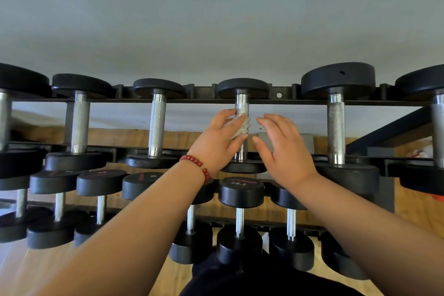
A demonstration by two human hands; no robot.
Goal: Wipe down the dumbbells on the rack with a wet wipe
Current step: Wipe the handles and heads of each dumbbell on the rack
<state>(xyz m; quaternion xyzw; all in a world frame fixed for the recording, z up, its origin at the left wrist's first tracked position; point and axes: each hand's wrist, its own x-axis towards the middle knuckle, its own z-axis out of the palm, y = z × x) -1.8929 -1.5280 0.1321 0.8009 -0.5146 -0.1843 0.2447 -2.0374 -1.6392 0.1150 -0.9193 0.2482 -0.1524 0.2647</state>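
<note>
Head view: the left hand [221, 138], w/ a red bead bracelet [195, 163] at the wrist, holds a crumpled white wet wipe [241, 126] against the knurled chrome handle of the centre top-row black round-headed dumbbell [242, 106], approx. halfway along the bar. So the job is prob. mid-way on this one piece: the handle is under the wipe, but its two black heads aren't being touched. Can't tell which of the other dumbbells are done, since no wet sheen or streaks show on any of them. The neighbours along the black metal rack [204, 94] and the lower row, incl. the black dumbbell marked 22.5 [241, 191], all sit in their cradles and may need wiping. Left fingers [241, 137] curl round the wipe, thumb on top, pinching it onto the bar. The right hand [284, 151] hangs just beside the same handle on its other side. Its fingers [264, 125] are loosely spread and near straight, holding nothing. Whether they graze the bar can't be told.
</note>
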